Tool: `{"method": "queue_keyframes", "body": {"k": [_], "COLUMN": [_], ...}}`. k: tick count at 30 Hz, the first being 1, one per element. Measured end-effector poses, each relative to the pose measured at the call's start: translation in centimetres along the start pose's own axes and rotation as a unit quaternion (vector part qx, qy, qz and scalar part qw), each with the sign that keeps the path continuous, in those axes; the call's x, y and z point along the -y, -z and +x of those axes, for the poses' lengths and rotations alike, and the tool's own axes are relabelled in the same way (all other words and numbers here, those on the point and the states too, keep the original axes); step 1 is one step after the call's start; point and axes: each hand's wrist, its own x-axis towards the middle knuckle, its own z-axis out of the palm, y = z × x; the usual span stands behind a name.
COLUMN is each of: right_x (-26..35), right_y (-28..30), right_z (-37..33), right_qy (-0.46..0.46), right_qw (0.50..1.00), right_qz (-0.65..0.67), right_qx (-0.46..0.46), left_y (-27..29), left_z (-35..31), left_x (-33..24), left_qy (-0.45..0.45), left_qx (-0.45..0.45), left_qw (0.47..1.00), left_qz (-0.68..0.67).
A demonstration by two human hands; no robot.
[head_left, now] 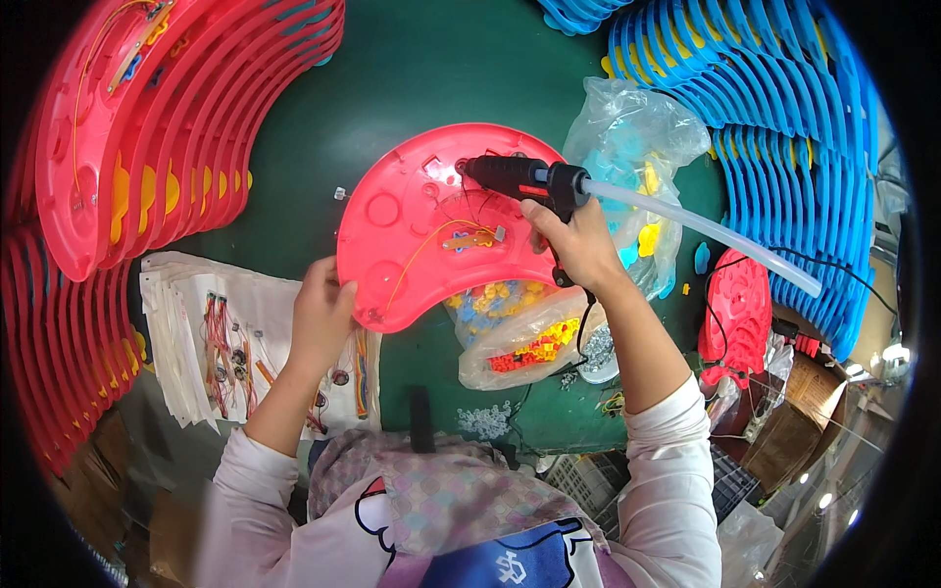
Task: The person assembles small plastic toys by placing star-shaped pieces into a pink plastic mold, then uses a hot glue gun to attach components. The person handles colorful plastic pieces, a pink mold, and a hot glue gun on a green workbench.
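Observation:
A red crescent-shaped plastic shell lies hollow side up in front of me, with a thin wire and a small board inside it. My left hand grips the shell's lower left rim between thumb and fingers. In my right hand is a black hot glue gun, its nozzle pointing left at the shell's upper part. A long translucent glue stick juts from the gun's back, out to the right. Whether the tip touches the shell, I cannot tell.
Stacked red shells stand at the left, blue ones at the right. White sheets with wired parts lie left of me. Bags of small yellow and red pieces and of blue and yellow pieces sit near the shell. A black cord runs at right.

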Motion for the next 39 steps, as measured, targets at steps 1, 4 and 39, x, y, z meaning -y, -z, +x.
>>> {"method": "queue_keyframes", "body": {"k": [1,4,39], "right_x": [0.1,-0.4,-0.2], "right_y": [0.1,2.2,-3.4], "right_z": [-0.1,-1.1,1.6], "right_qy": [-0.001,0.006,-0.036], "right_qw": [1.0,1.0,0.996], "right_qz": [0.007,0.001,-0.028], "right_qx": [0.0,-0.008,0.08], "left_y": [0.0,-0.1,28.9], "left_z": [0.1,-0.2,-0.1], "left_x": [0.0,-2.0,-14.7], "left_qy": [0.003,0.053,-0.143], "left_qx": [0.002,0.009,-0.307], "left_qw": [1.0,0.997,0.938], "left_qz": [0.001,-0.06,-0.077]}}
